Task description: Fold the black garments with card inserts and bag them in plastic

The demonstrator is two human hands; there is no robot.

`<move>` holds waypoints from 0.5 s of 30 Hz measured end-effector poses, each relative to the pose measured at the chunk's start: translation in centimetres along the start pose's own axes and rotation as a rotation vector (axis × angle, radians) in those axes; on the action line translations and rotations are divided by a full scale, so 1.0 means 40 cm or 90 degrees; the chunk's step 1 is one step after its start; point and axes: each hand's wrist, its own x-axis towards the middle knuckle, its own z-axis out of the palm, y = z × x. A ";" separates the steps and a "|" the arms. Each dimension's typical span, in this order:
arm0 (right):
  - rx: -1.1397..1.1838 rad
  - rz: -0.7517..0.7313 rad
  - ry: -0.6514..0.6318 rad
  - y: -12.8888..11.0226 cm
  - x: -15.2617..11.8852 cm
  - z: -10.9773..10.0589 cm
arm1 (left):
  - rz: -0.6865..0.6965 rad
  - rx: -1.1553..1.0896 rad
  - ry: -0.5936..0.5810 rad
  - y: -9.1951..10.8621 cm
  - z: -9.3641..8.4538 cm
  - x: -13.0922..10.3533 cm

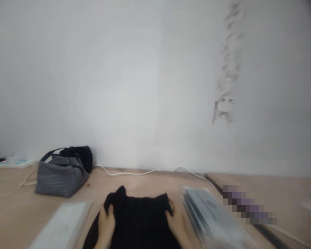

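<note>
A black garment [141, 221] lies spread in front of me at the bottom centre, its upper edge facing the wall. My left hand [106, 223] grips its left side, with the thumb on top of the cloth. On the opposite side, my right hand [176, 221] pinches the garment close to its upper right corner. The cloth bunches up into a small peak near my left hand. Which kind of garment it is, I cannot tell. Its lower part runs out of view.
Left of the garment lies a flat white stack [63, 224]; to the right, a pile of plastic-wrapped packets [209, 214]. A grey striped bag [58, 176] and a black bundle [86, 157] stand by the wall. A white cable [129, 174] and a power strip [17, 163] lie behind.
</note>
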 end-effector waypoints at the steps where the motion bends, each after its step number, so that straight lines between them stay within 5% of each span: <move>1: -0.034 -0.004 0.002 -0.002 -0.001 -0.004 | -0.015 0.006 0.024 -0.011 -0.011 0.003; 4: -0.160 -0.014 0.008 -0.018 -0.004 -0.014 | -0.007 0.031 0.081 -0.017 -0.043 0.000; 7: -0.289 -0.038 0.007 -0.054 0.003 -0.017 | 0.104 0.163 0.088 0.014 -0.063 -0.002; 10: -0.379 -0.112 -0.048 -0.103 0.017 -0.012 | 0.201 0.338 0.038 0.054 -0.069 0.017; 15: -0.499 -0.190 -0.147 -0.173 0.031 -0.017 | 0.165 0.370 -0.056 0.049 -0.065 0.078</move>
